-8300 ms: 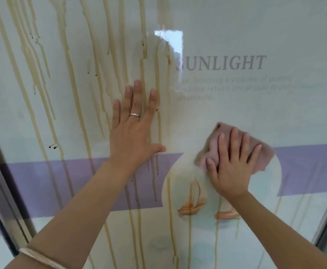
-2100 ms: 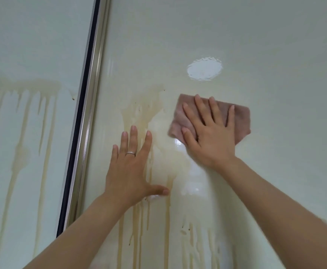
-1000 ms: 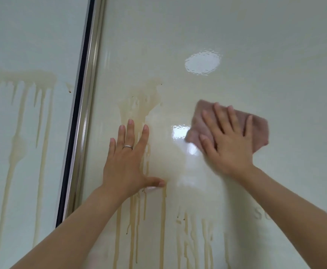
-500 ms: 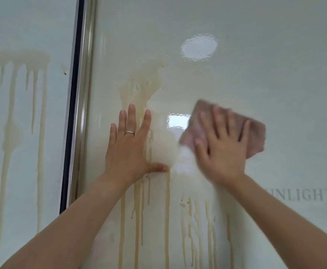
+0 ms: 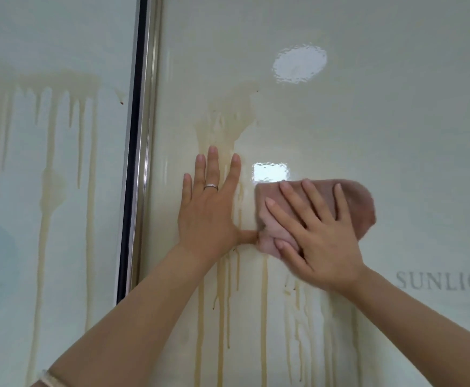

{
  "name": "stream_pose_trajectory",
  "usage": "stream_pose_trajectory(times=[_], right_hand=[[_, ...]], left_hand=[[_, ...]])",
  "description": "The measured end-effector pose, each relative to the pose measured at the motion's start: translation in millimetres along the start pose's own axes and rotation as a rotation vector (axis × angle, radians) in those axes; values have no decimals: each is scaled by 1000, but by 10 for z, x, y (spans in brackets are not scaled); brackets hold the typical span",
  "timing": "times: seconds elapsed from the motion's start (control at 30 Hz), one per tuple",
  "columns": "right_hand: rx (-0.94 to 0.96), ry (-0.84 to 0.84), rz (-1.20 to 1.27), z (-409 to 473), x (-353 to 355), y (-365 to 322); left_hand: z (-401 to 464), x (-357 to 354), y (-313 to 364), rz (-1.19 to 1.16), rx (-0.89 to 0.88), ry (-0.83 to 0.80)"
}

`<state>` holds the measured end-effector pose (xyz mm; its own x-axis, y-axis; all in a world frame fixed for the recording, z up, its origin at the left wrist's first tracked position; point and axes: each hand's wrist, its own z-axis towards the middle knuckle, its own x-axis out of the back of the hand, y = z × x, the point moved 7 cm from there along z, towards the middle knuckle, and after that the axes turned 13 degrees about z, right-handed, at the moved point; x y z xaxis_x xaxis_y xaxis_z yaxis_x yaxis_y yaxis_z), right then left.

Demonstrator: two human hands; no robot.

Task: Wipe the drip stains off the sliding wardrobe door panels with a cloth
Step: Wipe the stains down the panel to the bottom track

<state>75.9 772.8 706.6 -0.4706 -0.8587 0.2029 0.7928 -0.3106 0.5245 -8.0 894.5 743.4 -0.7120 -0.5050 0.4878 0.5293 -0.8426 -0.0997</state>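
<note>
My right hand (image 5: 316, 236) presses a pink cloth (image 5: 359, 202) flat against the glossy right door panel (image 5: 381, 107), fingers spread and straight. My left hand (image 5: 208, 213), with a ring, lies flat on the same panel just left of the cloth, and its thumb tip touches the cloth's edge. Brown drip stains (image 5: 222, 303) run down the panel below both hands, and a wider smear (image 5: 228, 113) sits above my left fingers. The left door panel (image 5: 18, 247) carries its own long drip stains (image 5: 46, 191).
A dark gap and metal frame strip (image 5: 137, 163) run vertically between the two panels. Grey lettering "SUNLIGH" (image 5: 443, 280) is printed at the right edge. Bright light reflections (image 5: 299, 64) show on the right panel.
My right hand has slid the cloth left and down until it meets my left thumb. My left hand has stayed flat on the panel. The view has shifted slightly.
</note>
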Motion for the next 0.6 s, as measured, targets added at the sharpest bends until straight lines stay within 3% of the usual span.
stream_pose_trajectory(times=[0.07,0.17,0.2,0.4,0.5,0.6], right_hand=[[-56,-46,-91,71,-14,378],[-523,138,-35,300,206,861],[-581,199,-16,316,211,807],[-166,55,-50,40,-41,174],[-230,53,-32,255,76,319],[-444,44,-11,602,-19,636]], left_hand=[[3,1,14,15,-5,-9],[21,-12,3,22,-2,-11],[17,-19,-3,21,3,-12],[-4,31,20,19,6,-13],[-6,64,25,49,12,-51],[43,130,-132,114,55,-31]])
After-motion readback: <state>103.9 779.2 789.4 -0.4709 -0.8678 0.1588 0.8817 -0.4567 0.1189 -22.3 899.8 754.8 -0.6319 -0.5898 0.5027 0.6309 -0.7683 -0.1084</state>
